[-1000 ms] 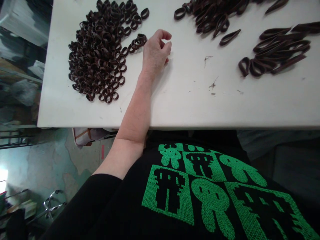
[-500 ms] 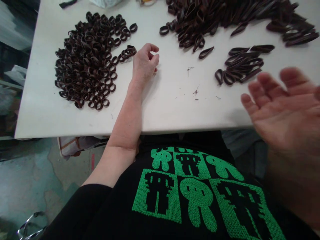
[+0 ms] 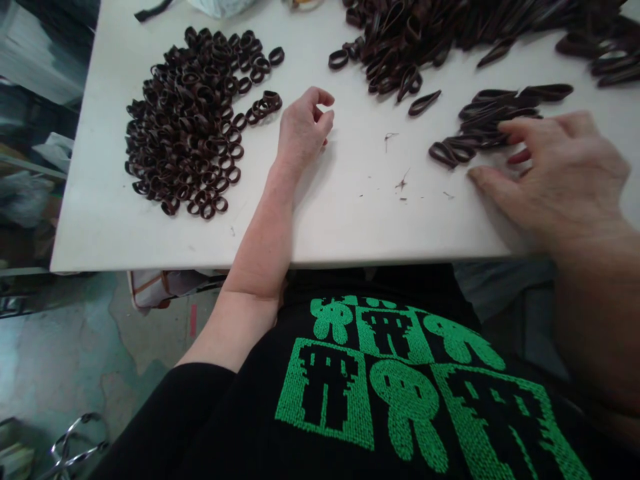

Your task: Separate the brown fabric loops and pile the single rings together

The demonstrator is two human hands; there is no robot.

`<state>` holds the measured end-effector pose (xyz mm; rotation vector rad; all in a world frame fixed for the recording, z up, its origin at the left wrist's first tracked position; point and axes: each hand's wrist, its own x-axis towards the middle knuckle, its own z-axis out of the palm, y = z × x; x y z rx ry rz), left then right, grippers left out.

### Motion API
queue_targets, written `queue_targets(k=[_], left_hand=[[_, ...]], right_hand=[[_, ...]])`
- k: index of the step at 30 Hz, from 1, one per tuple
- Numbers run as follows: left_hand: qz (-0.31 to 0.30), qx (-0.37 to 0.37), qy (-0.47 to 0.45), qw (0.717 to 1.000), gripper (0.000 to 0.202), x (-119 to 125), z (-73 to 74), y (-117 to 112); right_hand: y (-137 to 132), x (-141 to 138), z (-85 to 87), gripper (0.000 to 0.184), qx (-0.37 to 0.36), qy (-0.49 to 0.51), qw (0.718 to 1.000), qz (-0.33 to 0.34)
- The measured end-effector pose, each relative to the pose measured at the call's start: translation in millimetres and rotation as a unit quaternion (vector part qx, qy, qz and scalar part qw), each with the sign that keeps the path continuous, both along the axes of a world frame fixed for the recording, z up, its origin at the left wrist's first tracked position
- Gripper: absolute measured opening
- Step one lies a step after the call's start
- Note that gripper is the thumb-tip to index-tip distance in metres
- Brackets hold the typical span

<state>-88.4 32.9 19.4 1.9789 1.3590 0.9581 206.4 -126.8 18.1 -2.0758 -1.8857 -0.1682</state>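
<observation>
My right hand (image 3: pixel 565 170) is over the near edge of a small cluster of dark brown flattened loops (image 3: pixel 483 110). Its thumb and fingers are apart, and the fingertips overlap some loops; whether they touch them I cannot tell. On the white table, my left hand (image 3: pixel 304 130) rests on its side with fingers loosely curled. A gap shows between its thumb and forefinger, with nothing visible in it. Left of that hand lies a big heap of small dark brown rings (image 3: pixel 185 127), a short row of them trailing close to the wrist.
A larger pile of flattened loops (image 3: pixel 430 30) spreads along the far right of the table (image 3: pixel 350 227). One single loop (image 3: pixel 425 103) lies apart from it. Thread scraps (image 3: pixel 403 180) dot the middle. A dark strip (image 3: pixel 153 10) and a whitish bag (image 3: pixel 220 5) are at the far left.
My right hand has turned from palm up to palm down and moved left onto the small cluster, whose near loops have shifted. My left hand keeps its pose; the whole view has slid slightly.
</observation>
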Motion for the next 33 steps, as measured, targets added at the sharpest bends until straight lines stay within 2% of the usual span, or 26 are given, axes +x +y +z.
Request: queue_targets(k=[5, 7, 9, 11, 12, 14, 16, 18, 20, 21, 23, 25, 27, 29, 31, 33], left_hand=[[-0.023, 0.019, 0.012, 0.999, 0.014, 5.3, -5.1, -4.9], [-0.030, 0.016, 0.005, 0.999, 0.015, 7.5, -6.1, -5.7], [-0.033, -0.005, -0.022, 0.999, 0.016, 10.6, -3.6, -6.6], [-0.028, -0.039, -0.074, 0.996, 0.016, 14.9, 2.8, -8.9], [-0.022, -0.058, -0.106, 0.992, 0.017, 17.2, 7.1, -10.8], [-0.014, -0.097, -0.165, 0.981, 0.021, 21.3, 15.4, -15.5], [-0.016, -0.132, -0.205, 0.970, 0.023, 24.3, 21.0, -20.2], [-0.028, -0.159, -0.221, 0.962, 0.023, 26.6, 22.5, -24.2], [-0.048, -0.177, -0.225, 0.957, 0.024, 28.5, 21.4, -27.8], [-0.060, -0.185, -0.228, 0.954, 0.024, 29.3, 20.7, -29.5], [-0.085, -0.203, -0.235, 0.947, 0.025, 30.4, 20.5, -33.0], [-0.104, -0.221, -0.230, 0.942, 0.025, 31.0, 22.4, -36.7], [-0.107, -0.230, -0.213, 0.943, 0.021, 31.8, 25.0, -39.8], [-0.104, -0.236, -0.194, 0.946, 0.015, 33.4, 26.9, -41.5], [-0.102, -0.235, -0.178, 0.950, 0.010, 35.9, 28.6, -43.0], [-0.100, -0.228, -0.160, 0.955, 0.008, 38.3, 31.4, -45.5]], right_hand=[[45.7, -10.4, 20.4, 0.032, -0.050, -0.045, 0.997, 0.028], [64.5, -14.4, 34.5, 0.028, -0.075, -0.059, 0.995, 0.042], [81.0, -23.2, 51.9, 0.028, -0.066, 0.003, 0.994, 0.081], [93.2, -39.9, 67.4, 0.029, -0.037, 0.160, 0.975, 0.152], [97.6, -51.0, 71.9, 0.030, -0.030, 0.276, 0.940, 0.201], [104.4, -75.5, 70.1, 0.033, -0.039, 0.355, 0.903, 0.237], [109.4, -96.0, 54.4, 0.034, -0.039, 0.410, 0.878, 0.246], [112.3, -107.3, 32.7, 0.028, -0.056, 0.547, 0.783, 0.289], [113.0, -109.4, 14.9, 0.024, -0.087, 0.638, 0.694, 0.322], [113.0, -108.0, 9.5, 0.024, -0.098, 0.672, 0.658, 0.325], [112.6, -103.0, 5.7, 0.028, -0.105, 0.726, 0.606, 0.306], [111.8, -97.8, 8.2, 0.032, -0.108, 0.762, 0.571, 0.287], [111.0, -94.6, 11.9, 0.029, -0.106, 0.773, 0.554, 0.290], [111.1, -93.3, 12.6, 0.023, -0.097, 0.764, 0.558, 0.310], [112.4, -93.1, 10.0, 0.021, -0.087, 0.744, 0.576, 0.327], [114.8, -93.1, 5.9, 0.020, -0.068, 0.718, 0.607, 0.334]])
